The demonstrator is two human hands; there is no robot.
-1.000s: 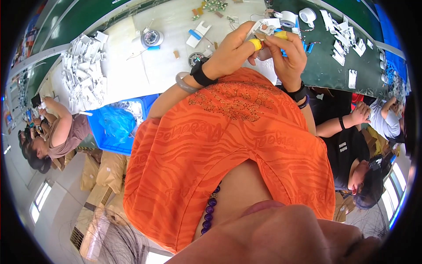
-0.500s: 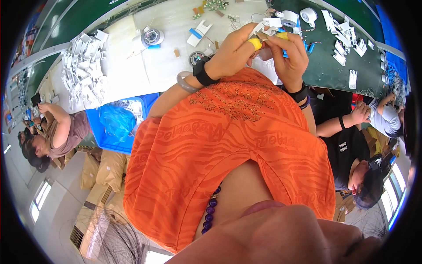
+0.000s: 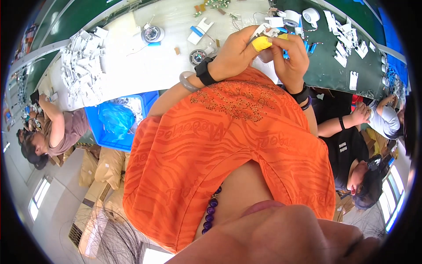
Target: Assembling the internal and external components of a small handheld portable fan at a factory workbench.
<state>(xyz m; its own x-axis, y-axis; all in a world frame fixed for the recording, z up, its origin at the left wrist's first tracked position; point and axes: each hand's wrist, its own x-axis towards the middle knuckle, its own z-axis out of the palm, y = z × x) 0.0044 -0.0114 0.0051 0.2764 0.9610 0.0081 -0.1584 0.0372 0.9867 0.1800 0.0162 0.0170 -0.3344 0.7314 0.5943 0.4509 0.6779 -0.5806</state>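
At the table's front edge, my left hand (image 3: pixel 236 49) is closed on a white plastic part (image 3: pixel 266 30) with cut-out edges. Yellow wrapping covers its thumb, which points toward my other hand. My right hand (image 3: pixel 292 53) is pinched at the near side of the same part, a yellow wrapping on a finger as well. What its fingertips grip is too small and hidden to make out. Just left of my hands lies a round unit with an exposed circuit board (image 3: pixel 198 56). A white flat piece with a blue strip (image 3: pixel 201 31) rests farther back.
A heap of white plastic parts (image 3: pixel 82 66) covers the table's left. Another round white unit (image 3: pixel 153 33) sits left of centre. White cylinders (image 3: pixel 311 16) and loose white pieces (image 3: pixel 345 37) lie right. Below the edge stands a blue bin (image 3: pixel 105 140). People work on both sides.
My left thumb has moved over the near side of the part, closer to my right fingertips. The white part stays in my left hand. At far left, a person's arm has shifted.
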